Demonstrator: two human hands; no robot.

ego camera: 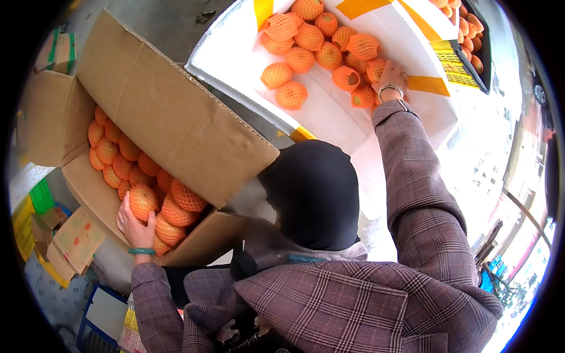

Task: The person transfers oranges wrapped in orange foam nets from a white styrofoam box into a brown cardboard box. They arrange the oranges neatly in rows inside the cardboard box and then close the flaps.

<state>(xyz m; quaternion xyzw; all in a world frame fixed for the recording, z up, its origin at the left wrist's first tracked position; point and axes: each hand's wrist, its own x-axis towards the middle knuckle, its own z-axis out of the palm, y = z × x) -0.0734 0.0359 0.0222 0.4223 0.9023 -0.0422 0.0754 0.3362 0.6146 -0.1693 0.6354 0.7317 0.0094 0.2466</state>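
My left hand (137, 227), with a green bangle at its wrist, is in the cardboard box (198, 238) on the left. Its fingers and thumb curl around a round fruit in an orange foam net (143, 202), which lies on top of other netted fruit (121, 167). On the far side, my right hand (392, 78) reaches into a white foam box (329, 99). It touches a netted fruit (376, 69) near the box wall; bright light and the angle hide its fingertips. More netted fruit (309, 37) lies loosely about that hand.
A raised cardboard flap (172, 110) stands between the boxes. A black-covered rounded object (320, 194) sits close before me. At the upper right is a yellow crate (454, 66) by more netted fruit (472, 31). Opened cartons (77, 240) lie at the lower left.
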